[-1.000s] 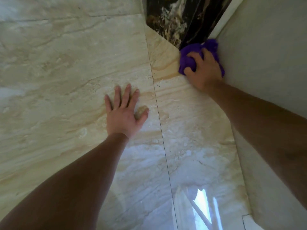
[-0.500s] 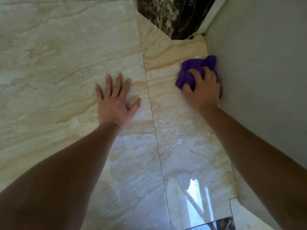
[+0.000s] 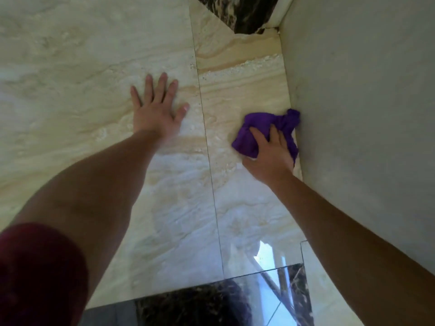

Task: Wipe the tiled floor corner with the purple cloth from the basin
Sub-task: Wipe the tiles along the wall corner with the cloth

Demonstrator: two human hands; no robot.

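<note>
A crumpled purple cloth [image 3: 259, 128] lies on the glossy beige marble floor tile [image 3: 235, 95], pressed against the foot of the grey wall on the right. My right hand [image 3: 268, 156] sits on top of it, fingers curled over the fabric, holding it down. My left hand [image 3: 157, 109] is spread flat on the neighbouring tile, left of the grout line, palm down and holding nothing. The floor corner [image 3: 273, 34] lies further ahead, where the beige tile meets a dark marbled strip. No basin is in view.
The grey wall [image 3: 364, 114] runs along the whole right side. A dark marbled skirting [image 3: 247, 12] closes the far corner, and a dark marbled tile [image 3: 200, 304] starts near the bottom edge. A dark red sleeve [image 3: 35, 274] fills the lower left.
My right hand has dragged the purple cloth back from the far corner toward me along the wall. My left hand has stayed flat on the tile. The camera view has shifted back.
</note>
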